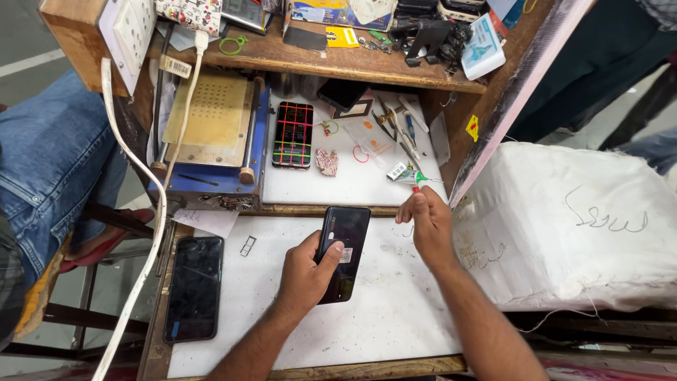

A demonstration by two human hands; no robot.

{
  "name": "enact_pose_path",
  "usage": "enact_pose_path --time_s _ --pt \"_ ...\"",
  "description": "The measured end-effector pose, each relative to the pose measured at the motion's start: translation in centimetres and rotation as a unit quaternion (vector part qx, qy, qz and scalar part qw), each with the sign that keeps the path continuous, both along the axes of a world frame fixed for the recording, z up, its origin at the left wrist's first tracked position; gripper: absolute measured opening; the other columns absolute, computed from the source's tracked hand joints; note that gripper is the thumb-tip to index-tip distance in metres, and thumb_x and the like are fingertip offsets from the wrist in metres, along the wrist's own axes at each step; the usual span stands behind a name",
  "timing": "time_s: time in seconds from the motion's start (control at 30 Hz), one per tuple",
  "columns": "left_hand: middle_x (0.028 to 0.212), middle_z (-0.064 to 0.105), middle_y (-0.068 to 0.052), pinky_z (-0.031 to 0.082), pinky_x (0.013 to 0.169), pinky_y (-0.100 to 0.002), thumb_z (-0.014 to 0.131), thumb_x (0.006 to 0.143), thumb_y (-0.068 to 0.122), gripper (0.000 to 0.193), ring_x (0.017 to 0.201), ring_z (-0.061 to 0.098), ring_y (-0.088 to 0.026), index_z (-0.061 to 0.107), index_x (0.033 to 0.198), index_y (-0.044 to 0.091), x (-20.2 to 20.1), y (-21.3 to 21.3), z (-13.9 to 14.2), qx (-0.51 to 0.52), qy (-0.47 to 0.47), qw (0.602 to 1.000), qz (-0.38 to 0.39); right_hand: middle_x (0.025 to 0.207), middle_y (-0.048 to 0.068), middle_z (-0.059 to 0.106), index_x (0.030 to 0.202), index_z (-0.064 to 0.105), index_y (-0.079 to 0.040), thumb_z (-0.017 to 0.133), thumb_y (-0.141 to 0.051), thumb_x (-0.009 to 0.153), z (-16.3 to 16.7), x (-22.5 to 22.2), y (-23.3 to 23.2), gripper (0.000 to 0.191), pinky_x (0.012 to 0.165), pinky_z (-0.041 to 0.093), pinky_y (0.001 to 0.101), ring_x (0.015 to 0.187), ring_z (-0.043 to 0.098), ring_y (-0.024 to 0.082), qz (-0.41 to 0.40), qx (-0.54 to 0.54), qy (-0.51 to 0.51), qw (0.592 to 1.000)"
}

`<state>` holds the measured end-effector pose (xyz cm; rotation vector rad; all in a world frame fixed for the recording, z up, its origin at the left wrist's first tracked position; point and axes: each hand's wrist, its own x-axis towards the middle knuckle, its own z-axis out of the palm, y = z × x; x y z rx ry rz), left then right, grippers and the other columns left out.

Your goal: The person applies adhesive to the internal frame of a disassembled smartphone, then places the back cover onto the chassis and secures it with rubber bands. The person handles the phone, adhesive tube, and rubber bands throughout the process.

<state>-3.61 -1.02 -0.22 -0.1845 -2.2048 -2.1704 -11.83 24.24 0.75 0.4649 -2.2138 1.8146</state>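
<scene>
Head view: my left hand (305, 271) grips the black phone (341, 252) around its lower half, thumb pressed on its face. Its long axis runs nearly straight away from me, top end toward the bench's (395, 310) far edge, tilted slightly right. My right hand (429, 224) is closed, pinching a small red-tipped tube (416, 185) just beside the phone's top right corner. The phone's lower left edge hides behind my fingers.

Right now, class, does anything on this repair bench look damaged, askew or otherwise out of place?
The dark phone at the left edge of the white work surface shows what look like cracks in its glass. A small SIM tray lies loose beside it. The left hand holds a black phone, which looks intact.
</scene>
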Motion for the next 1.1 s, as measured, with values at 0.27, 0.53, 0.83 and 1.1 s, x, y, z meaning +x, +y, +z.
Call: enact_pose_path --time_s 0.27,0.53,0.83,1.1 --pt "0.078 0.075 -0.004 0.057 0.060 -0.025 0.060 0.101 0.026 0.025 0.068 0.069 -0.008 0.070 0.102 0.003 -0.3 0.0 -0.3 0.070 0.008 0.997 -0.016 0.117 0.011 0.071 0.120 0.073 -0.016 0.069 -0.018 0.086 3.6 -4.3 0.1 0.035 0.093 0.045 0.0513 0.121 0.057 0.034 -0.096 0.546 0.215 0.804" --pt "0.080 0.075 -0.004 0.058 0.061 -0.026 0.061 0.101 0.027 0.026 0.071 0.069 -0.008 0.070 0.102 0.003 -0.3 0.5 -0.3 0.057 0.018 0.998 -0.021 0.132 0.005 0.069 0.132 0.072 -0.027 0.069 -0.012 0.097 2.3 -11.0 2.4 0.038 0.104 0.041 0.0478 0.132 0.052 0.032 -0.220 0.699 0.165 0.660" --pt "0.075 0.073 -0.005 0.059 0.058 -0.027 0.061 0.099 0.029 0.027 0.065 0.070 -0.010 0.069 0.100 0.004 0.1 0.6 -0.5 0.050 -0.054 0.995 -0.068 0.122 0.011 0.069 0.124 0.072 -0.015 0.066 -0.027 0.088 0.4 -12.2 -4.7 0.038 0.089 0.043 0.0501 0.110 0.056 0.031 -0.002 0.556 0.198 0.807" --pt "0.076 0.074 -0.005 0.060 0.060 -0.027 0.061 0.100 0.028 0.027 0.068 0.072 -0.011 0.069 0.103 0.003 0.3 0.8 -0.3 0.050 -0.040 0.995 -0.075 0.110 0.010 0.070 0.109 0.073 -0.016 0.069 -0.036 0.093 5.1 -15.1 -4.9 0.026 0.093 0.049 0.0488 0.117 0.056 0.030 -0.152 0.725 0.001 0.672"
